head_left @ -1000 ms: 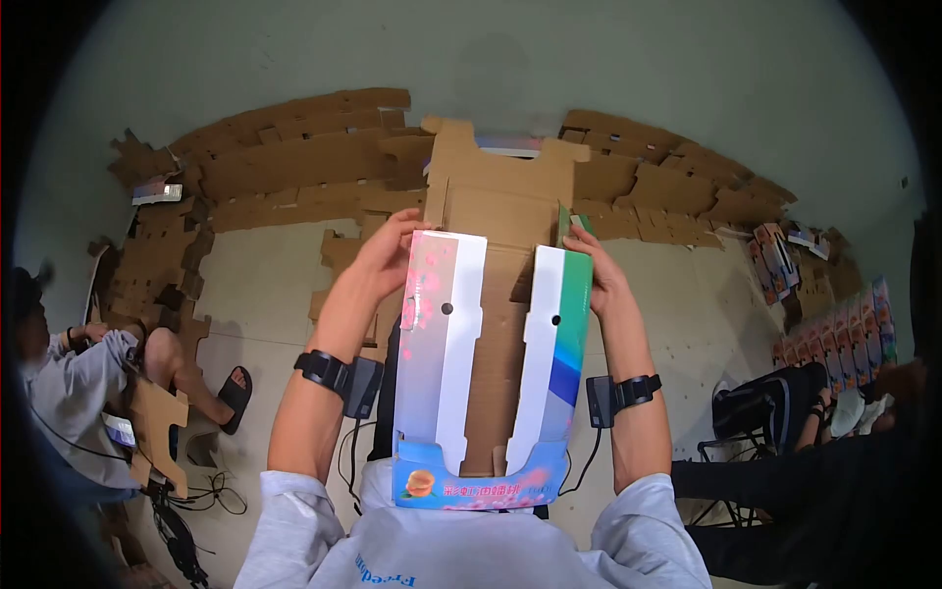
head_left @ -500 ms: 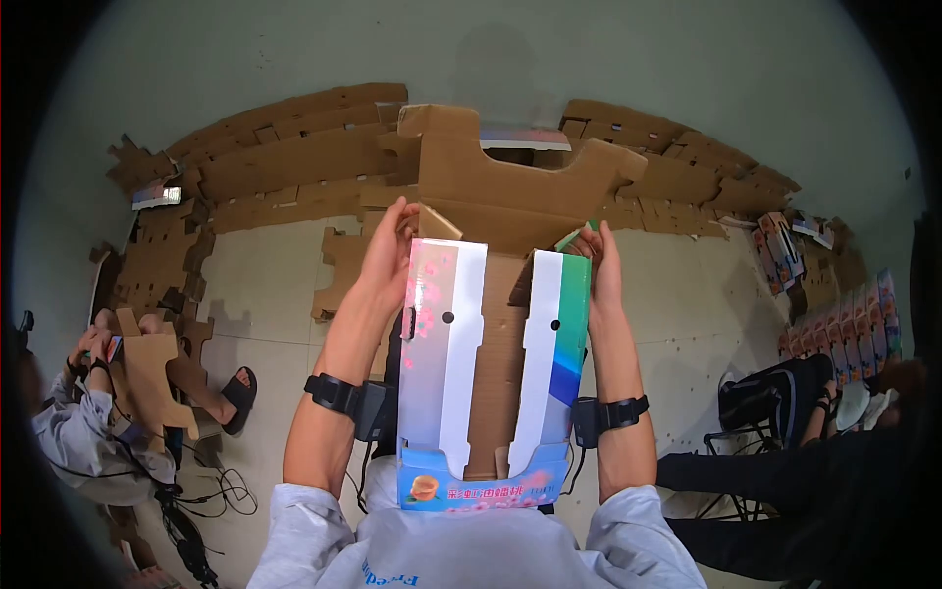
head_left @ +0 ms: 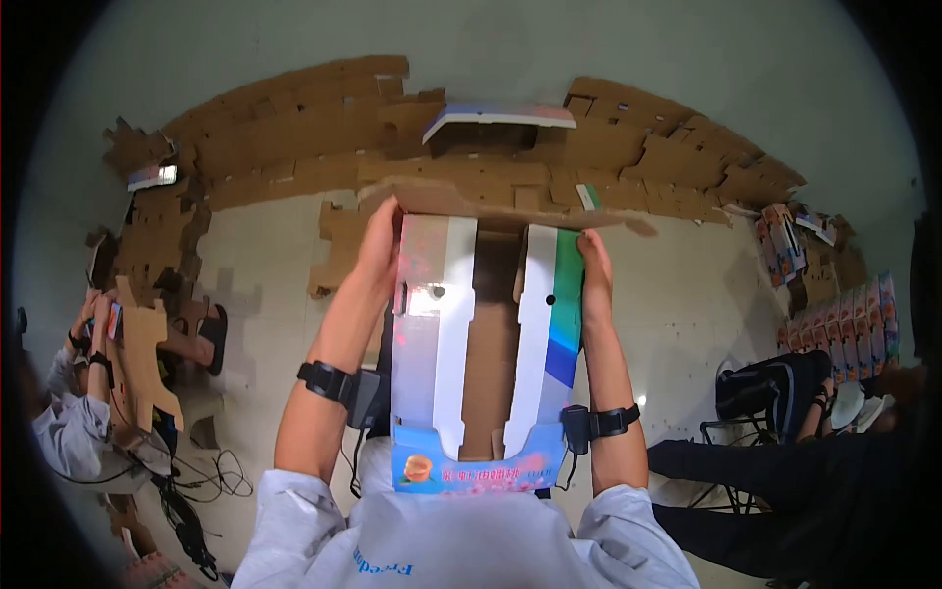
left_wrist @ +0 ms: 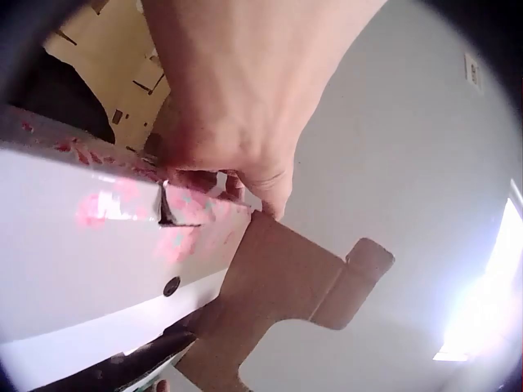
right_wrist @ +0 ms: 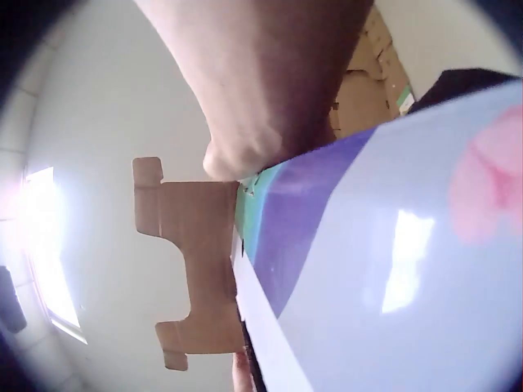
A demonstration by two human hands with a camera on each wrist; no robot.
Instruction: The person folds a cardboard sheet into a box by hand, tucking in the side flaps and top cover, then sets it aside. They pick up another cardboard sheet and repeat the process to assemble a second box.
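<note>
A printed cardboard box (head_left: 422, 344) stands in front of the torso, blue near panel (head_left: 491, 473) toward the body. Two white top flaps (head_left: 535, 334) run along its sides with a long gap between. At the far end a brown end flap (head_left: 471, 201) stands raised, its notched edge plain in the left wrist view. My left hand (head_left: 381, 255) grips the far left corner, thumb close to the flap's fold and fingertips partly hidden. Opposite it, my right hand (head_left: 596, 275) holds the far right corner, its fingers largely hidden behind the box in the right wrist view.
Flat brown cardboard pieces (head_left: 285, 147) line the wall, with a printed piece (head_left: 500, 118) among them. Finished-looking printed boxes (head_left: 844, 329) stand at the right. A person (head_left: 83, 393) handles cardboard at the left, near black cables (head_left: 191, 520). Someone's dark-clad legs (head_left: 765, 501) extend at right.
The far end flap has swung up from lying stretched outward to standing nearly edge-on. Both hands stay at the far corners; the small side tabs there no longer show.
</note>
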